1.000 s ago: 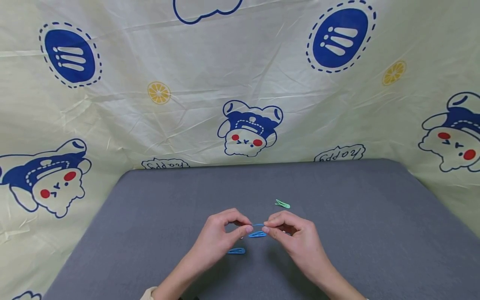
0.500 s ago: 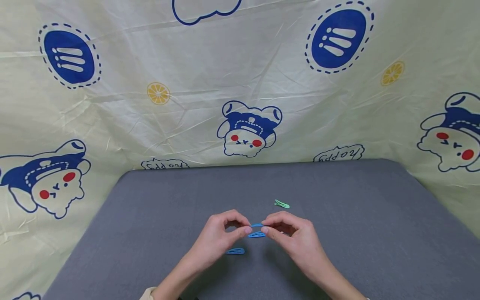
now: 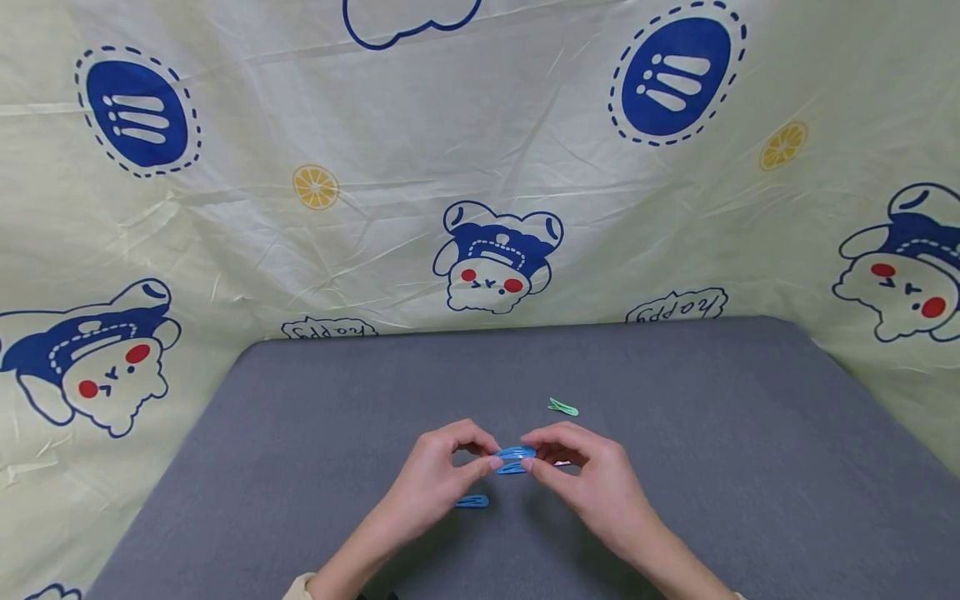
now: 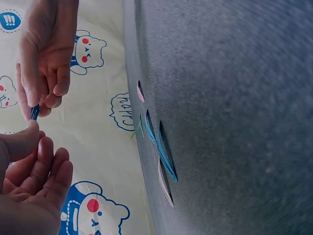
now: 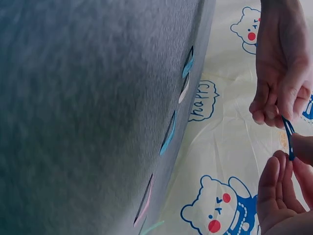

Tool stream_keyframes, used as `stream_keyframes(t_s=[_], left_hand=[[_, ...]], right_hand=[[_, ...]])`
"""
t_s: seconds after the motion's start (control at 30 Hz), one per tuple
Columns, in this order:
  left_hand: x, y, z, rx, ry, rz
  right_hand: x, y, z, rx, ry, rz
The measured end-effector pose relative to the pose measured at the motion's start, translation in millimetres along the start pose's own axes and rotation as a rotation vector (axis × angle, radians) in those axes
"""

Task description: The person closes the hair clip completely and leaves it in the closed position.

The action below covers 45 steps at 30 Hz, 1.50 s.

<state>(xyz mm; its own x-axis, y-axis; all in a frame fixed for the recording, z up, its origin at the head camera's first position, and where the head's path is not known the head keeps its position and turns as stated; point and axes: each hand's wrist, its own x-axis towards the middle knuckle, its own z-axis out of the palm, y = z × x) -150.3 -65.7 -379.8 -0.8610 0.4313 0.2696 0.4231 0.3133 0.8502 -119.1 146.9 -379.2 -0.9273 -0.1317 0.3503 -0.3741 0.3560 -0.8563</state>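
Note:
A blue snap hair clip (image 3: 516, 452) is held level between the two hands, its broad looped face showing in the head view. My left hand (image 3: 444, 462) pinches its left end between thumb and forefinger. At the other end, the right hand (image 3: 588, 468) has its thumb and forefinger on the clip. In the right wrist view the right thumb covers part of the raised clip (image 5: 288, 132). Right below it in the head view, a second blue hair clip (image 3: 512, 469) lies on the table. Another blue clip (image 3: 474, 502) lies nearer, by the left wrist.
A green hair clip (image 3: 564, 407) lies farther back on the grey table (image 3: 337, 400). A pink clip (image 5: 144, 201) and a whitish clip (image 4: 165, 183) also lie there, mostly hidden by the hands in the head view. A printed cloth (image 3: 390, 250) hangs behind the table.
The held clip has turned from a thin edge to its broad face in the head view. The right thumb and forefinger have spread slightly apart; both hands stay nearly in place.

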Motion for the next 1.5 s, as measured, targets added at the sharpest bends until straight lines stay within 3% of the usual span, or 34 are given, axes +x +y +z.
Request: stream_keyframes(t_s=[0.27,0.67,0.93,1.07,1.5], left_hand=[[1.3,-4.8,4.3,0.144,-0.015,0.112],[0.2,-7.6,3.3,0.159,-0.042,0.123],[-2.4,-13.8,8.3,0.082,-0.079,0.014],[-3.4,-16.6,10.8,0.066,-0.101,-0.005],[0.2,-22.4,14.3,0.220,-0.220,-0.014]], right_hand=[[2.6,2.7,-4.3,-0.160,-0.039,-0.096],[3.7,4.2,-8.4,-0.215,-0.151,-0.031],[4.4,11.5,-11.4,-0.191,-0.235,-0.011],[3.1,14.2,-12.7,-0.187,-0.268,0.006],[4.6,26.1,-10.6,-0.218,-0.373,-0.012]])
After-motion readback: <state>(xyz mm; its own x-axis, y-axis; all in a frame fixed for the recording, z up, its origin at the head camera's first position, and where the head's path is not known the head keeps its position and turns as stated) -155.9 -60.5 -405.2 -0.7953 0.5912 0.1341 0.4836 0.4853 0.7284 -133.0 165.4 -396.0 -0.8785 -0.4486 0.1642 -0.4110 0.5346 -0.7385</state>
